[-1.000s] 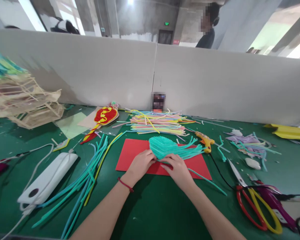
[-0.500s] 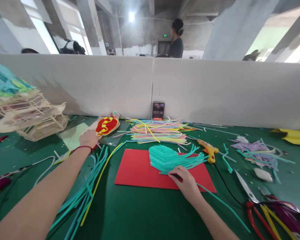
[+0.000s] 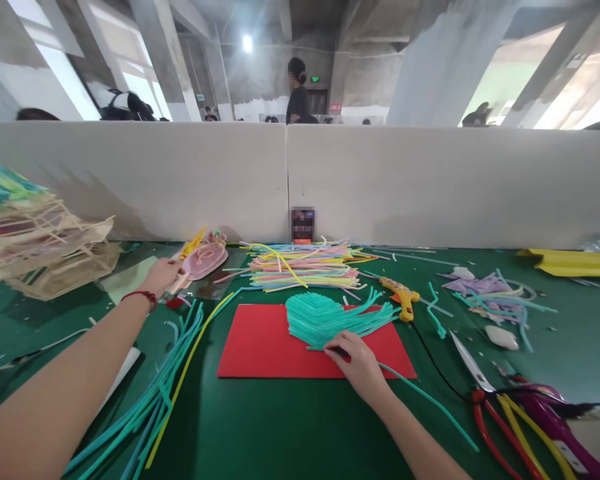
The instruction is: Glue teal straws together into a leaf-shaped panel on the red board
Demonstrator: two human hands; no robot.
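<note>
My right hand (image 3: 355,363) has its thumb and fingers pinched together at the lower edge of a teal leaf shape (image 3: 313,317) made of pipe cleaners side by side. One teal pipe cleaner (image 3: 430,397) runs from beneath this hand toward the lower right. The leaf lies on a red board (image 3: 257,340), its loose ends fanning right. My left hand (image 3: 161,277) is closed at the back left, beside a pink oval craft piece (image 3: 205,260) and a slim yellow-orange piece (image 3: 194,241). Its fingertips are partly hidden, so what it grips is unclear.
Teal pipe cleaners (image 3: 173,373) lie under my left arm. Behind the board is a multicoloured pile (image 3: 305,263). To the right are a yellow glue gun (image 3: 405,300), scissors (image 3: 473,360) and scraps (image 3: 485,293). A stick model (image 3: 55,247) stands left; a white partition (image 3: 430,180) closes the back.
By my left hand, the red oval face with yellow trim no longer shows; a pink oval and a yellow-orange piece show there. My right hand keeps its place on the leaf. The view has shifted slightly.
</note>
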